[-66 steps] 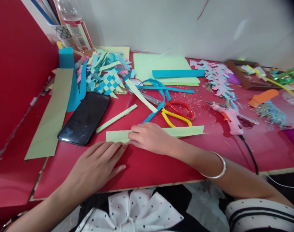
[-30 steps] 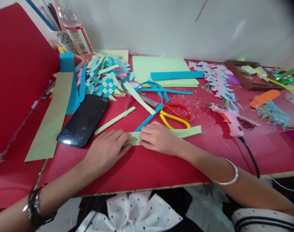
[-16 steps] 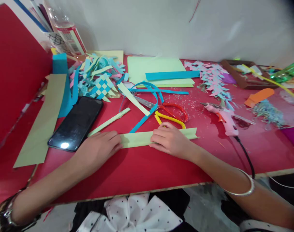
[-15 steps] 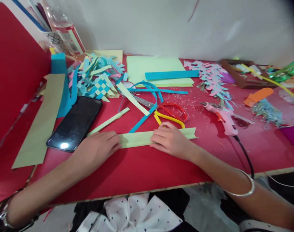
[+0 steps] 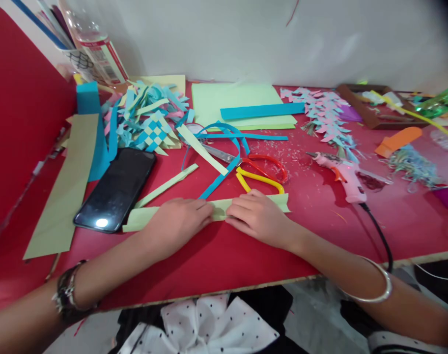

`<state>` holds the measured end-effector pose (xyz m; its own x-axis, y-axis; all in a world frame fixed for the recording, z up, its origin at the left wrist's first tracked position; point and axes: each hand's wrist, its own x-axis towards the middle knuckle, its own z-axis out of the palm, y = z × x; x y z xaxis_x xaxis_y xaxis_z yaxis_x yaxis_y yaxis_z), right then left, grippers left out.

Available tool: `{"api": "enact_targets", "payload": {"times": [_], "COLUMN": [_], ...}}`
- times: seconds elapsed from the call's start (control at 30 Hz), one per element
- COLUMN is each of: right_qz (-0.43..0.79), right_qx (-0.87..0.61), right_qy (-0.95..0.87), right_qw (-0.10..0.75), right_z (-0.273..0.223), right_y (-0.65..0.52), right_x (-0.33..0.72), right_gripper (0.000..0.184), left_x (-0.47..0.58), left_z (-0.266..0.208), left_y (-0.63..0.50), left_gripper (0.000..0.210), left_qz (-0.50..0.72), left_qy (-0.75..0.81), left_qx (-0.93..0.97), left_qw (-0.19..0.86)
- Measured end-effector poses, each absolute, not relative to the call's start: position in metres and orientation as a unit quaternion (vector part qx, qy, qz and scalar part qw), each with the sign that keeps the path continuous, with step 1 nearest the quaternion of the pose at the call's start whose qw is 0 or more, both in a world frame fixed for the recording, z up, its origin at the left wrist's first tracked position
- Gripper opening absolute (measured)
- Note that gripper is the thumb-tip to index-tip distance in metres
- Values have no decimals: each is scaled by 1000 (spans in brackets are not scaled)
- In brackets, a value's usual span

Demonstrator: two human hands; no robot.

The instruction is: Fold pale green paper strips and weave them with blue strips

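Below the frame's centre, a pale green strip (image 5: 219, 209) is clamped by left hand (image 5: 180, 222) and right hand (image 5: 260, 219); creased lengthwise, seemingly not yet flattened.

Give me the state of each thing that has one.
Pale green strip: creased lengthwise, under left hand and right hand
Scissors: lying, partly under paper strips
Phone: lying flat, dark but for one bright spot
Glue gun: lying, cord attached
Brown tray: uncovered, holding oddments
Clear bottle: standing, top unseen
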<state>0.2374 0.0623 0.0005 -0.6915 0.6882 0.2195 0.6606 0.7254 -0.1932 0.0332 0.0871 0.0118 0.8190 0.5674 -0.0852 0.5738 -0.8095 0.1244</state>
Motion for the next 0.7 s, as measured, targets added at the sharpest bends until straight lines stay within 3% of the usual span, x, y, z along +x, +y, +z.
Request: {"api": "enact_targets", "payload": {"times": [0.2,0.43,0.7], "right_qz": [73,38,109], "right_qx": [-368,-360,-366], "right_qy": [-913,-920,-915], "right_qw": [158,151,129], "right_z": [2,0,2], "right_y": [57,48,50], "right_x": [252,236,257], "right_gripper": [24,27,26], "left_x": [22,40,33], "left_z": [23,19,9], "left_y": [86,76,80], "left_gripper": [19,17,32], "left_qz": [-62,18,89], "left_qy": [310,272,254], "left_qx": [943,960,963], "left_qw": [100,71,-2]}}
